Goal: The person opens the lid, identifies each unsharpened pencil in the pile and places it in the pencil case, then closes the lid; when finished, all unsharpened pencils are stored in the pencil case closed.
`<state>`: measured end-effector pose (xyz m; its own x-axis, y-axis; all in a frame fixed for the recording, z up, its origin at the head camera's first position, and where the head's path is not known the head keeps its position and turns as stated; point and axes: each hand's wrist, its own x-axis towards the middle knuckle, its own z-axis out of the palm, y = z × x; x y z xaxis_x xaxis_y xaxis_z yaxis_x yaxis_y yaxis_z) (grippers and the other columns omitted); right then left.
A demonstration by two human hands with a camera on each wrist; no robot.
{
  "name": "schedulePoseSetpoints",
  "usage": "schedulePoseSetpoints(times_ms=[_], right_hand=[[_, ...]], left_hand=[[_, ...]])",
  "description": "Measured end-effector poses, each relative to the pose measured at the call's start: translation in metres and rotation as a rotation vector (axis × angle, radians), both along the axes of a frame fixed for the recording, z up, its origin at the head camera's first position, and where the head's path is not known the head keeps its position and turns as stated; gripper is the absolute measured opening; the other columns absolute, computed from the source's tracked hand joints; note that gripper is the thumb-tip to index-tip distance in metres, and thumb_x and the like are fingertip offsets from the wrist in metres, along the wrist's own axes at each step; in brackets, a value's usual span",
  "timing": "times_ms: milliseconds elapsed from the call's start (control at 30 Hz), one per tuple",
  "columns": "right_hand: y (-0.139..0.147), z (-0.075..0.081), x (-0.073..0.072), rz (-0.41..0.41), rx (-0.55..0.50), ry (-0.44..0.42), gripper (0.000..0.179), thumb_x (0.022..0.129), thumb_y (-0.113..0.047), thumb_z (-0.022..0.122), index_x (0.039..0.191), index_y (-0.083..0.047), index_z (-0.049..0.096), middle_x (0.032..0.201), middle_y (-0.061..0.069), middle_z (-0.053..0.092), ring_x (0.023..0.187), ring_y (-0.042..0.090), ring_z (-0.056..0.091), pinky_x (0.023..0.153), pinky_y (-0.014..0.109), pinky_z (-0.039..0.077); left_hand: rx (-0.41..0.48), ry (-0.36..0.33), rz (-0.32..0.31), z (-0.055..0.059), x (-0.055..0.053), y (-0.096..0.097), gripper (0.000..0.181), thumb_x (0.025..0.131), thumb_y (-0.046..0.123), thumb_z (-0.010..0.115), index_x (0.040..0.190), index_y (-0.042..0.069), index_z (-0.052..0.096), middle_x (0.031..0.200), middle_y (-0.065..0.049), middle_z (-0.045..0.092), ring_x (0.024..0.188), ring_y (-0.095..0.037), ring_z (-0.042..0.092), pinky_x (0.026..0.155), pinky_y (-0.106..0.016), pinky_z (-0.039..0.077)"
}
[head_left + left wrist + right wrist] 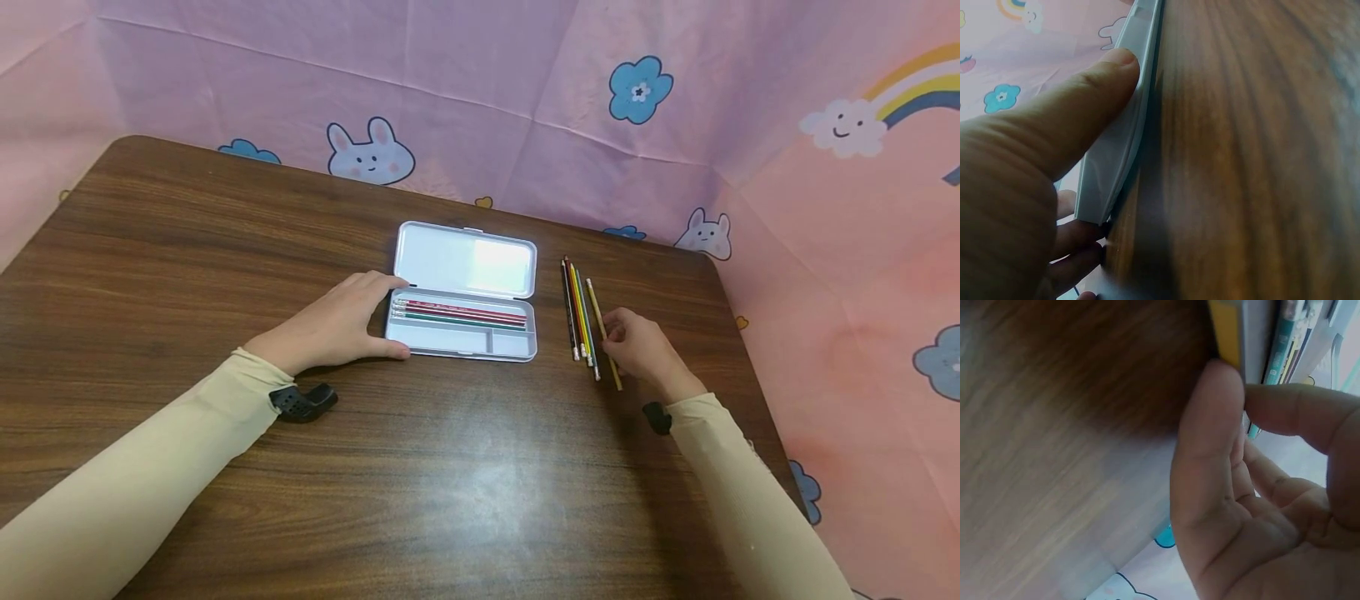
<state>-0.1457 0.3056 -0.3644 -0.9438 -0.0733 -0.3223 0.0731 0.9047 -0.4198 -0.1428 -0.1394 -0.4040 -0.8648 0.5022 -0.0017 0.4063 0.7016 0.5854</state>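
An open white pencil case (450, 340) lies on the table with its lid tipped back; red and green pencils (465, 310) rest in its long rear section. My left hand (337, 325) holds the case at its left end, thumb (1110, 78) against the front wall and fingers around the far corner. To the right, my right hand (641, 346) pinches a gold-yellow pencil (596, 310) between thumb and forefinger. That pencil slants beside a loose row of several pencils (576, 308) in black, red, yellow and light blue, their eraser ends toward me.
The brown wooden table (420, 467) has rounded corners, and its right edge runs close past my right forearm. A pink and purple cloth (480, 75) with rabbits and clouds hangs along the back and right sides.
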Motion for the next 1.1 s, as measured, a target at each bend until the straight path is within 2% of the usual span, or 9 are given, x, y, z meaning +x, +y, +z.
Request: schedulePoseSetpoints(times_ms=[167,300,467,633,800,933,1100], right_hand=[[0.002,-0.002,0.001,0.007,0.045,0.04,0.039,0.097,-0.007,0.061,0.134,0.004,0.053,0.108,0.021,0.064,0.08,0.025,0.064,0.062,0.03,0.056],[0.005,-0.003,0.002,0.012,0.096,0.086,0.041,0.095,-0.01,0.064,0.132,0.005,0.055,0.106,0.02,0.066,0.086,0.028,0.063,0.071,0.037,0.053],[0.008,-0.004,0.004,-0.004,0.107,0.125,0.041,0.095,-0.012,0.064,0.132,0.005,0.057,0.107,0.019,0.067,0.09,0.03,0.063,0.078,0.043,0.053],[0.01,-0.002,0.005,0.001,0.096,0.201,0.039,0.094,-0.013,0.064,0.13,0.002,0.059,0.104,0.016,0.068,0.088,0.029,0.063,0.077,0.043,0.052],[0.002,0.005,0.004,0.013,0.076,0.293,0.034,0.095,-0.013,0.065,0.127,-0.002,0.061,0.1,0.013,0.065,0.085,0.028,0.061,0.07,0.039,0.05],[-0.013,0.01,0.005,0.095,0.048,0.407,0.032,0.093,-0.007,0.066,0.124,-0.003,0.065,0.095,0.011,0.065,0.082,0.027,0.061,0.067,0.04,0.051],[-0.042,0.012,0.008,0.283,0.076,0.544,0.029,0.091,-0.003,0.068,0.12,-0.005,0.07,0.095,0.006,0.065,0.08,0.022,0.064,0.065,0.04,0.055]], left_hand=[[-0.001,0.001,0.001,-0.001,0.0,0.0,0.103,0.081,0.066,0.079,0.156,0.008,0.04,0.155,-0.015,0.045,0.144,-0.034,0.038,0.119,-0.057,0.034],[0.001,0.004,0.003,-0.001,0.0,0.0,0.103,0.08,0.066,0.08,0.156,0.008,0.04,0.156,-0.015,0.044,0.145,-0.034,0.038,0.119,-0.057,0.033],[0.005,-0.001,0.006,0.0,0.0,0.001,0.102,0.081,0.065,0.08,0.156,0.009,0.041,0.158,-0.015,0.042,0.147,-0.035,0.036,0.12,-0.057,0.032],[0.003,0.0,0.006,-0.002,0.0,0.001,0.103,0.08,0.066,0.08,0.156,0.009,0.04,0.157,-0.014,0.043,0.146,-0.034,0.037,0.119,-0.057,0.034],[-0.003,-0.003,0.009,-0.002,0.0,0.001,0.103,0.08,0.067,0.08,0.156,0.009,0.04,0.156,-0.013,0.044,0.145,-0.033,0.037,0.119,-0.056,0.034],[0.0,-0.003,0.007,0.0,0.0,0.001,0.102,0.08,0.066,0.08,0.155,0.008,0.04,0.155,-0.014,0.044,0.145,-0.034,0.037,0.119,-0.057,0.034],[0.006,-0.004,0.004,0.002,0.001,0.001,0.101,0.081,0.064,0.08,0.155,0.007,0.041,0.156,-0.016,0.044,0.145,-0.036,0.037,0.118,-0.059,0.034]])
